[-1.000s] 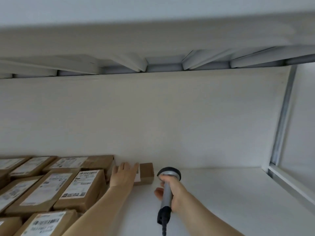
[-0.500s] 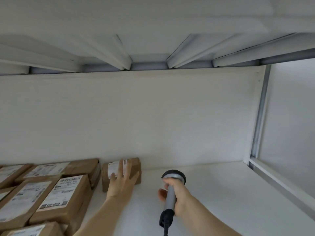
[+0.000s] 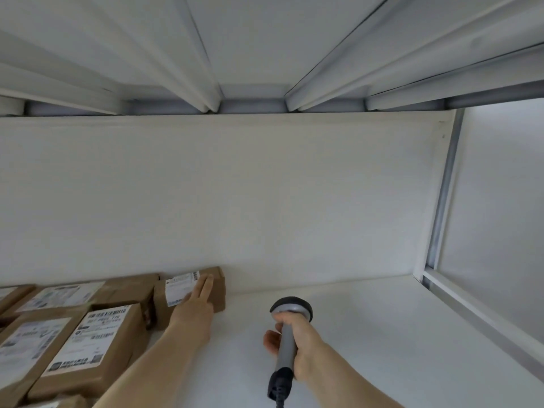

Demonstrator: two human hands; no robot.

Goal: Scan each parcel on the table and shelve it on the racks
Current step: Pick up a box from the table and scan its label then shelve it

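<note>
Left hand (image 3: 195, 305) flat atop parcel (image 3: 219, 290)

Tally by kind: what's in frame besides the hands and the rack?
Cardboard parcels: 6 (some cut off by the frame edge)
Handheld scanner: 1
Total: 7

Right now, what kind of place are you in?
Probably a parcel storeroom or sorting depot: brown boxes with barcode labels sit on a white rack shelf, and the right hand grips a barcode scanner.
</note>
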